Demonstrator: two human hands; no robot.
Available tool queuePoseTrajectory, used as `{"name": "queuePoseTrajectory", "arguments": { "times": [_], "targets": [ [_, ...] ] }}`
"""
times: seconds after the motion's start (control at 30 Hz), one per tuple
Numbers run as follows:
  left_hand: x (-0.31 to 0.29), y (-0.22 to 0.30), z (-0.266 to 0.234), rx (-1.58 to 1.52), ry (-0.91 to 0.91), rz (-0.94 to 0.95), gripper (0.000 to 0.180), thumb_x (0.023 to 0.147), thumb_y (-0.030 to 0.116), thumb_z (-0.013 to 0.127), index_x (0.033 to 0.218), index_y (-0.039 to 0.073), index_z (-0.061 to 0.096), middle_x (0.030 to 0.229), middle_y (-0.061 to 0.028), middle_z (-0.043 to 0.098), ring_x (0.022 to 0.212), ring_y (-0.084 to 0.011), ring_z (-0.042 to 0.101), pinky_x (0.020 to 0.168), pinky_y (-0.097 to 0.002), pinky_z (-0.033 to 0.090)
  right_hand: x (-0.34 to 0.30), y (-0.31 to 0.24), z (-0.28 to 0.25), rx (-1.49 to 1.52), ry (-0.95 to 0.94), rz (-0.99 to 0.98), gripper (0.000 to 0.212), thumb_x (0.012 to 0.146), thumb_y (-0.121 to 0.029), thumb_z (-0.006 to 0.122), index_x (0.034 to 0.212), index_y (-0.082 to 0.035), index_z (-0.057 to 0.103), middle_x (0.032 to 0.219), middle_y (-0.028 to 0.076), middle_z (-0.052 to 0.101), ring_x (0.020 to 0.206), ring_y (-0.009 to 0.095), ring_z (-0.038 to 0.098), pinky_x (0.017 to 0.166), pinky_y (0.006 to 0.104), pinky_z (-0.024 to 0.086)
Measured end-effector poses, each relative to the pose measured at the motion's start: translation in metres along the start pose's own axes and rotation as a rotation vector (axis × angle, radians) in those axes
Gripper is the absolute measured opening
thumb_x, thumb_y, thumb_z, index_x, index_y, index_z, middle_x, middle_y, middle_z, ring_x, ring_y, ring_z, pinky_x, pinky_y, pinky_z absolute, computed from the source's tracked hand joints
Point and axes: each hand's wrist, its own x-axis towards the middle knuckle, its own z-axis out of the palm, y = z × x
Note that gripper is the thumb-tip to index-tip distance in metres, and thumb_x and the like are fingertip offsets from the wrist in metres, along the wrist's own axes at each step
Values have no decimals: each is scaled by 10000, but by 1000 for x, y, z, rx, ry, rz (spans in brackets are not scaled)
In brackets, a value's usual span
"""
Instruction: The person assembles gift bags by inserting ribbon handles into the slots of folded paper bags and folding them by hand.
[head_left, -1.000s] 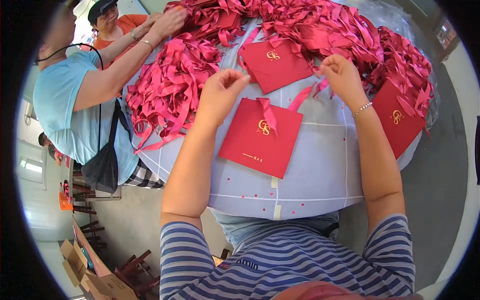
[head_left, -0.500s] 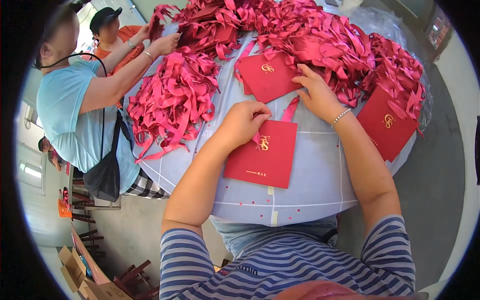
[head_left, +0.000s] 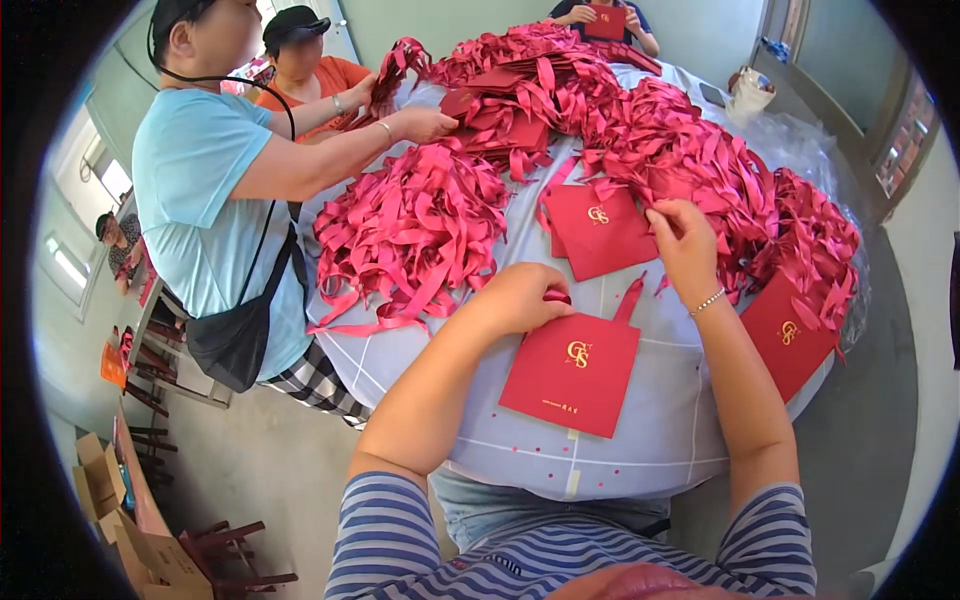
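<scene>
A flat red paper bag (head_left: 572, 385) with a gold emblem lies on the table in front of me. At its top edge my left hand (head_left: 525, 298) is closed, pinching a red ribbon (head_left: 557, 296). Another ribbon end (head_left: 628, 302) stretches away from the bag's top right. Farther off lies a second red bag (head_left: 597, 235), overlapping one more beneath it. My right hand (head_left: 684, 245) is closed in a pinch at the right edge of this upper bag. The exact contact is partly hidden by the fingers.
Heaps of red ribboned bags (head_left: 680, 150) cover the table's far side, with a ribbon pile (head_left: 415, 230) at left. Another bag (head_left: 790, 335) lies right, beside clear plastic (head_left: 800, 140). Co-workers stand left, one in a blue shirt (head_left: 200, 190); another person (head_left: 640, 30) holds a bag opposite.
My right hand has gone from spread fingers to a pinch at the upper bag's edge. My left hand stays at the near bag's top. The whole view has shifted, showing more of the far side.
</scene>
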Motion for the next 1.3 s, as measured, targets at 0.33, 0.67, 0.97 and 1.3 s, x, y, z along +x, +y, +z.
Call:
{"name": "queuePoseTrajectory", "arguments": {
  "times": [0.33,0.67,0.97,1.3],
  "targets": [
    [14,-13,21,-311,110,-162,208,872,220,665,837,16,682,685,-106,643,598,-192,612,575,-346,475,-39,-81,-6,-3,-668,-173,224,812,-149,704,964,-10,617,938,150,589,850,308,624,745,396,523],
    [11,-10,25,-541,88,-192,166,929,169,623,896,9,652,720,-14,624,645,-82,561,586,-263,457,-51,-60,-9,-115,-628,-22,447,854,-197,665,1238,7,566,1274,193,560,1102,363,589,905,419,498],
    [13,2,29,-482,102,-137,157,930,153,616,884,9,659,718,-11,625,662,-77,548,607,-254,446,-54,-61,-20,-144,-705,-65,390,820,-222,716,1129,-8,612,1162,161,585,990,330,612,851,400,509],
    [9,-14,23,-22,370,-146,198,831,221,703,879,31,675,730,-147,667,707,-312,660,635,-416,505,-48,-69,-13,-89,-775,7,320,733,-205,802,858,-13,580,846,161,617,783,311,623,668,395,489]
  ]
}}
